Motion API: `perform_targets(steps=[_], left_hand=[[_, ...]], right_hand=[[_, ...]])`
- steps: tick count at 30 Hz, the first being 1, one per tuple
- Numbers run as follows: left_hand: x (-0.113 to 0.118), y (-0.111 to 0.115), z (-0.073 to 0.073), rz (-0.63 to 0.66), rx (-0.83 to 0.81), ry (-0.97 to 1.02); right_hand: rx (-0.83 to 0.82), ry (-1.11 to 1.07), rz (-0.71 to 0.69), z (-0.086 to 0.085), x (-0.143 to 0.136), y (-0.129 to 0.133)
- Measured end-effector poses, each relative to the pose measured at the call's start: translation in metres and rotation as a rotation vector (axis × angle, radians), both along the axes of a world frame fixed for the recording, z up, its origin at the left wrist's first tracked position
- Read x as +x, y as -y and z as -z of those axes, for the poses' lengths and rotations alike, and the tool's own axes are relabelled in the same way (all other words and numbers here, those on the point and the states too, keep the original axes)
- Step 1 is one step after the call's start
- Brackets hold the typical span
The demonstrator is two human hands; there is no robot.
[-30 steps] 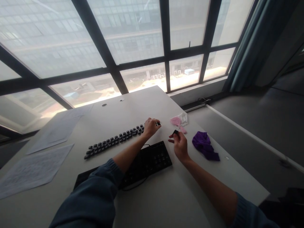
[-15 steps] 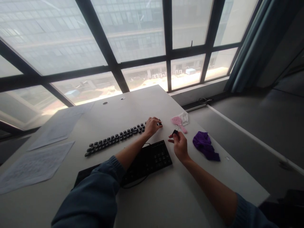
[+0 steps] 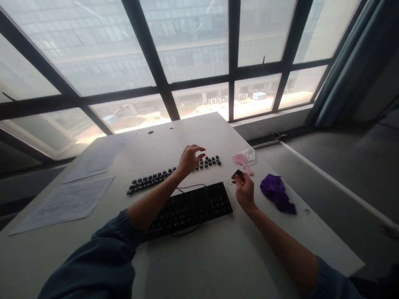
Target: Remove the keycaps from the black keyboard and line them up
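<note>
My left hand (image 3: 189, 160) hovers over rows of loose black keycaps (image 3: 151, 180), its thumb and fingers apart with nothing between them. My right hand (image 3: 245, 189) pinches a small black piece (image 3: 238, 172) with thin pale wire or prongs at it, right of the keyboard. The black keyboard (image 3: 199, 207) lies in front of the keycaps, partly under my left forearm, its cable curving behind it. More keycaps (image 3: 210, 162) sit to the right of my left hand.
A pink spiral-patterned item (image 3: 240, 158) lies on clear plastic (image 3: 250, 156) beyond my right hand. A purple cloth (image 3: 277, 193) is near the right edge of the white table (image 3: 199, 265). Paper sheets (image 3: 67, 203) lie at left, with windows behind.
My left hand has moved left from the right end of the keycap rows and lifted open. My right hand keeps its hold on the black piece. The view has shifted slightly.
</note>
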State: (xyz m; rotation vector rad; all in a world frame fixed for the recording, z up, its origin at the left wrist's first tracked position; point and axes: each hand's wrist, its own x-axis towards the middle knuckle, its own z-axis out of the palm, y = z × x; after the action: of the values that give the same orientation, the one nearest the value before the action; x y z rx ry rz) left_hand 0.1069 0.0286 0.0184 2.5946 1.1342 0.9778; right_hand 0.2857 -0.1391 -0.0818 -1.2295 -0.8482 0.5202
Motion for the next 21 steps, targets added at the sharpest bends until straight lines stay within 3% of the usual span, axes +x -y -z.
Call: perform_targets(steps=[3,6,13,17,21], left_hand=[[-0.056,0.021,-0.017,-0.056,0.038,0.028],[-0.119,0.045,-0.017,-0.12,0.031,0.036],[-0.253,0.096,0.024,-0.257,-0.119,0.099],[-0.299,0.122,0.045,-0.323,-0.213,0.109],[-0.327,0.14,0.061,-0.324,-0.242,0.118]], right_hand=[[-0.003,0.05,0.02,-0.001,-0.002,0.003],[0.012,0.069,0.014,-0.001,-0.004,0.006],[-0.012,0.25,0.036,-0.011,-0.02,0.017],[0.002,0.33,-0.008,-0.022,-0.046,0.022],[0.033,0.326,-0.133,-0.03,-0.089,0.021]])
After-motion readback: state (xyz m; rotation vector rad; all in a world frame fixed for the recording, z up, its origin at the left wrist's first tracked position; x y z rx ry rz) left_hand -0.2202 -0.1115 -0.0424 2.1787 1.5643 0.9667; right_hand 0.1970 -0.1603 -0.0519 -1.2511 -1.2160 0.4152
